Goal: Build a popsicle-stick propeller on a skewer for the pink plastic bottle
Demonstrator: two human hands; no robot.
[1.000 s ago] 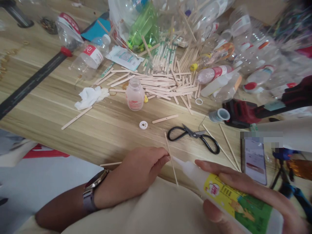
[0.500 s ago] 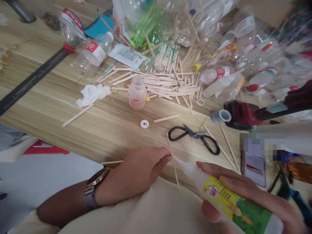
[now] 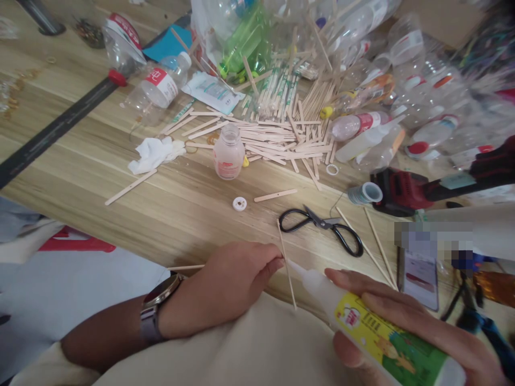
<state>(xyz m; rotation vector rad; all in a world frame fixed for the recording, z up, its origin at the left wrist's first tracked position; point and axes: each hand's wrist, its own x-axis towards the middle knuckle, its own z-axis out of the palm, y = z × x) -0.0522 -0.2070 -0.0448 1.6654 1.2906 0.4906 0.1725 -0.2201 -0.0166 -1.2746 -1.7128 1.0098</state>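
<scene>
My left hand [image 3: 237, 276], with a watch on its wrist, is closed near the table's front edge. A thin wooden stick [image 3: 185, 267] shows behind it on the left, mostly hidden by the hand. At my fingertips another thin wooden stick [image 3: 290, 287] stands crosswise. My right hand [image 3: 418, 321] is wrapped round a glue bottle [image 3: 370, 332] with a yellow and green label. The bottle lies tilted, its narrow white nozzle touching or almost touching the crosswise stick by my left fingertips. Black-handled scissors [image 3: 321, 222] lie just beyond, blades apart.
A small bottle [image 3: 229, 155] and a white cap [image 3: 239, 203] stand in front of a heap of flat wooden sticks [image 3: 277, 140]. Many plastic bottles crowd the back right. A wire spool [image 3: 365, 193], a red-black power tool [image 3: 398, 187] and a phone [image 3: 419, 273] are at right.
The view has shifted very slightly. Both hands, the crosswise stick and the glue bottle keep nearly the same positions, the nozzle still at the stick.
</scene>
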